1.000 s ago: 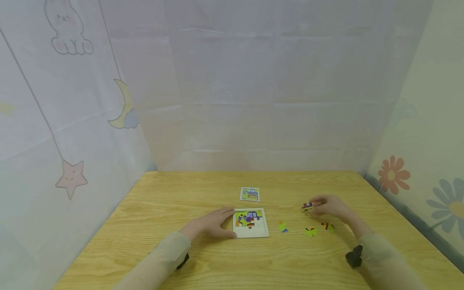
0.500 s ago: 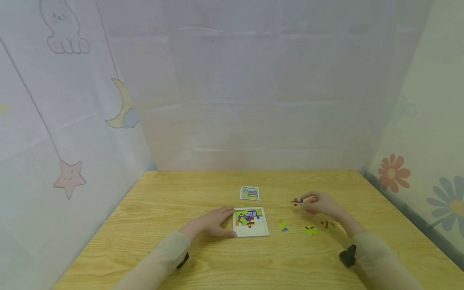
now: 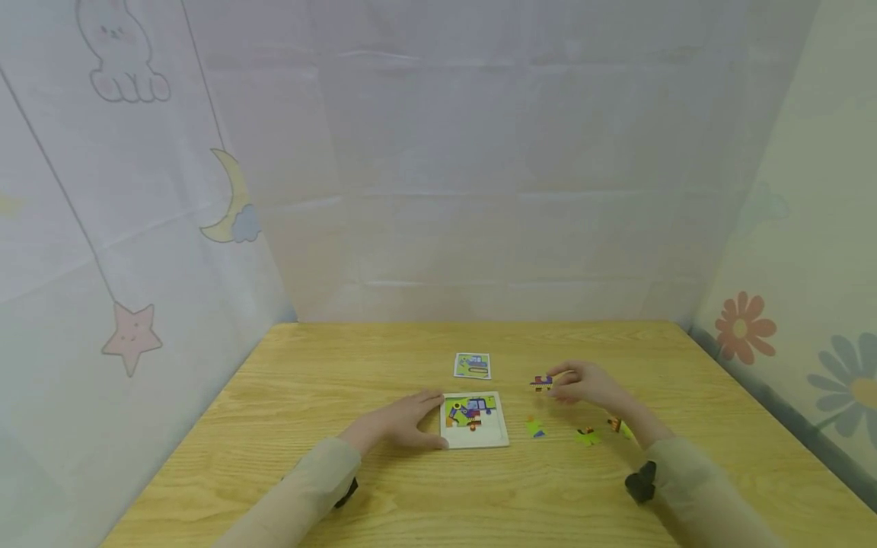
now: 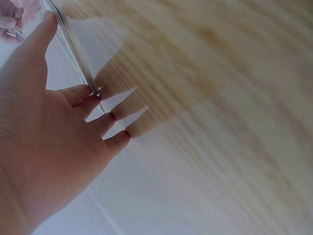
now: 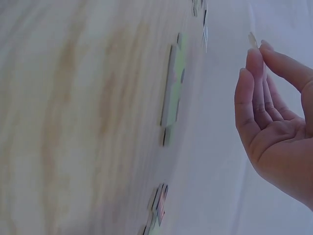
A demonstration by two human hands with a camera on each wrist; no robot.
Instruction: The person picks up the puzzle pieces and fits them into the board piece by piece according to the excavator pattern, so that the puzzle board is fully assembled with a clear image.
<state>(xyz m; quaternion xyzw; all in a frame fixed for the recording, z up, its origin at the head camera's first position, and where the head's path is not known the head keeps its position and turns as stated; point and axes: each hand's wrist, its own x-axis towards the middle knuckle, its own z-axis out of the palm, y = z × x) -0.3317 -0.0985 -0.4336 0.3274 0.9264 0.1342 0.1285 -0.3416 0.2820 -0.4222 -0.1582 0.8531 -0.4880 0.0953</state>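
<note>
Between pinched right-hand fingers [image 5: 255,64], a puzzle piece [image 3: 540,383] seemed best kept level. Spread left-hand fingers [image 4: 101,125] touched the tray [image 3: 476,438], apparently steadying it.

Puzzle tray [image 3: 483,438] lies on table [image 3: 329,373], card [image 3: 472,366] behind, left hand [image 3: 404,423] at tray's left edge, loose pieces [image 3: 588,438] right, right hand [image 3: 585,385] behind them

Thumb spread, the left hand [image 3: 400,424] touches the tray [image 3: 485,438]; the right hand [image 3: 582,383] pinches, raised, to its right.
</note>
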